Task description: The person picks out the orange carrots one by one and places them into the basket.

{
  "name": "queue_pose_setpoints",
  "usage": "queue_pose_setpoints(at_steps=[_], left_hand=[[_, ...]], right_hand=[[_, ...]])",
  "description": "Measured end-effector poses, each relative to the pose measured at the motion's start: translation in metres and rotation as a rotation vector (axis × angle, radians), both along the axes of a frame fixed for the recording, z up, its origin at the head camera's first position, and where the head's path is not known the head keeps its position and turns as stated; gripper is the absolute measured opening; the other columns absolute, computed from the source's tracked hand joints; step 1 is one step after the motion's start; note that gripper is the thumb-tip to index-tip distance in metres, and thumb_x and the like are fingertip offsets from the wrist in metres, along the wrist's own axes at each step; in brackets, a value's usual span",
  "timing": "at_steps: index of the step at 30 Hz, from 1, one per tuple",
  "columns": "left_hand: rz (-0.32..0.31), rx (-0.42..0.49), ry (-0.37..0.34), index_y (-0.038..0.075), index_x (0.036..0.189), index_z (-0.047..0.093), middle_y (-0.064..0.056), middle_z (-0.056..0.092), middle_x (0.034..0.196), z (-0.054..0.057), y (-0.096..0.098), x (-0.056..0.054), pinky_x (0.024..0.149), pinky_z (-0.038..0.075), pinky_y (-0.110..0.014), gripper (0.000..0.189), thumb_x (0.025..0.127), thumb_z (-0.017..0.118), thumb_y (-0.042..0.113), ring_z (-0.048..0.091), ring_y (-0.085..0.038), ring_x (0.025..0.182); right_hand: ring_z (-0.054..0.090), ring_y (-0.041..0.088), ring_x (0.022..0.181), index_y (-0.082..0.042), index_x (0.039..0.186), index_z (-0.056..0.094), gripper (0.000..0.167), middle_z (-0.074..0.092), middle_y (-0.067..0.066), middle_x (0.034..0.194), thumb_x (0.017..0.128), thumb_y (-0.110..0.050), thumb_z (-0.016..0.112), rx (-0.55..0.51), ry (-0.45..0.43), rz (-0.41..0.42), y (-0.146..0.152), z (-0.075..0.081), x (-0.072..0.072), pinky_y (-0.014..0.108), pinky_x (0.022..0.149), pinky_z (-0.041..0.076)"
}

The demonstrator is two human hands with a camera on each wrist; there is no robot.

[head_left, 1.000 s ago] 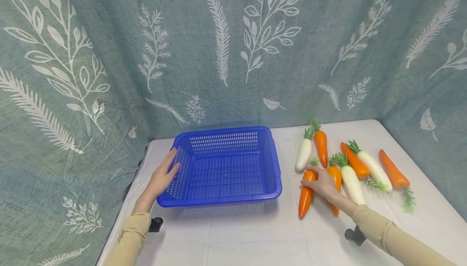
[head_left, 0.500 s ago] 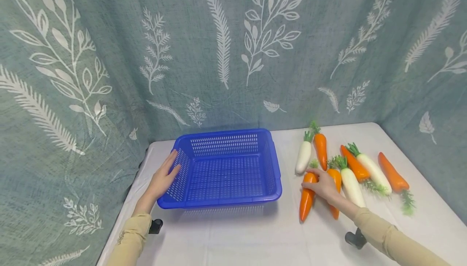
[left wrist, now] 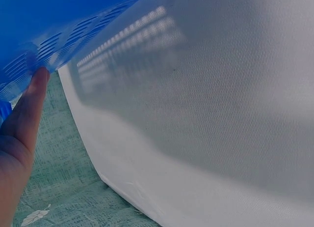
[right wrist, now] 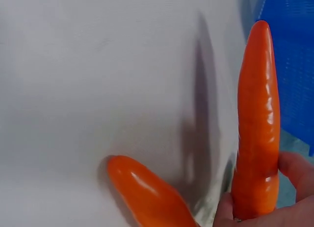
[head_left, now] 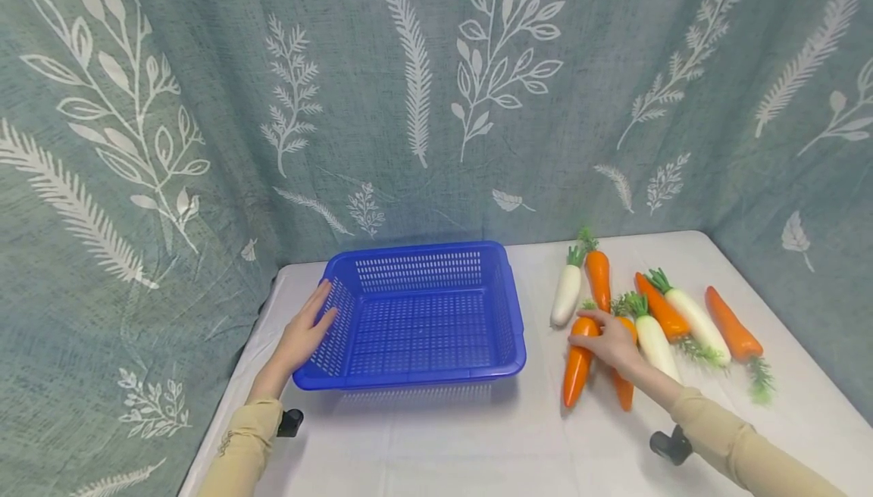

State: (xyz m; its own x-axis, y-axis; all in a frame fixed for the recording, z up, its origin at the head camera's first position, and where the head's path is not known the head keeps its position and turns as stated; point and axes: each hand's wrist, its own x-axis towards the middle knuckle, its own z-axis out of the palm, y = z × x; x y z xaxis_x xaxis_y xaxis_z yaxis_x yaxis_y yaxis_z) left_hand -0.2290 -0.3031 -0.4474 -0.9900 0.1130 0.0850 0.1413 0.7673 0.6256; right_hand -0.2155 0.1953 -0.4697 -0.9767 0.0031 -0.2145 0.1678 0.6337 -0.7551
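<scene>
My right hand (head_left: 611, 342) grips a plastic-looking orange carrot (head_left: 577, 372) near its thick top end, thumb on one side and fingers on the other. In the right wrist view this carrot (right wrist: 258, 124) stands out from the table, its shadow apart from it. A second carrot (right wrist: 147, 190) lies on the table below it. My left hand (head_left: 305, 332) is at the left side of a blue perforated basket (head_left: 409, 379), fingers straight and thumb spread. In the left wrist view, a fingertip (left wrist: 43, 77) touches the basket's outer wall (left wrist: 59, 38).
A white radish (head_left: 567, 294) and a carrot (head_left: 599, 277) lie behind my right hand. To the right are more radishes and carrots, among them a radish (head_left: 697, 323) and a carrot (head_left: 733, 323) with its leafy end forward. A patterned curtain (head_left: 436, 103) hangs behind the white table (head_left: 436, 444).
The carrot in my right hand has shifted slightly right and appears raised off the table. My left hand and the basket stay in place.
</scene>
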Motion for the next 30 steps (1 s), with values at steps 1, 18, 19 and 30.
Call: queue_pose_setpoints(at_steps=[1, 18, 19, 30], left_hand=[[0.0, 0.002, 0.0, -0.001, 0.149, 0.02, -0.021, 0.015, 0.157, 0.0, 0.0, 0.0, 0.116, 0.016, -0.057, 0.056, 0.102, 0.038, 0.022, 0.016, -0.044, 0.143], [0.003, 0.003, -0.013, 0.001, 0.15, 0.02, -0.019, 0.015, 0.158, -0.002, -0.001, 0.001, 0.115, 0.017, -0.059, 0.057, 0.102, 0.038, 0.025, 0.016, -0.043, 0.143], [0.004, 0.001, -0.018, 0.001, 0.15, 0.019, -0.018, 0.014, 0.158, -0.002, -0.002, 0.001, 0.115, 0.017, -0.059, 0.057, 0.102, 0.038, 0.026, 0.016, -0.043, 0.143], [-0.004, 0.006, -0.001, 0.001, 0.15, 0.019, -0.019, 0.014, 0.158, -0.005, -0.001, 0.0, 0.115, 0.016, -0.06, 0.058, 0.102, 0.039, 0.027, 0.016, -0.044, 0.143]], right_hand=[[0.057, 0.025, 0.09, -0.002, 0.137, 0.046, 0.058, 0.053, 0.027, 0.126, 0.086, -0.022, 0.067, -0.007, -0.001, 0.0, 0.0, 0.001, 0.0, 0.034, 0.083, 0.054], [0.047, 0.043, 0.121, -0.007, 0.141, 0.041, 0.06, 0.041, 0.028, 0.142, 0.089, -0.027, 0.063, -0.048, 0.008, -0.019, -0.006, 0.028, -0.008, 0.055, 0.104, 0.04], [0.048, 0.042, 0.12, -0.006, 0.141, 0.042, 0.06, 0.042, 0.028, 0.142, 0.089, -0.027, 0.063, -0.049, 0.014, -0.019, -0.007, 0.029, -0.008, 0.055, 0.104, 0.041], [0.044, 0.043, 0.124, -0.007, 0.142, 0.041, 0.061, 0.043, 0.025, 0.141, 0.089, -0.028, 0.062, -0.085, 0.053, -0.02, -0.015, 0.04, -0.013, 0.057, 0.105, 0.037]])
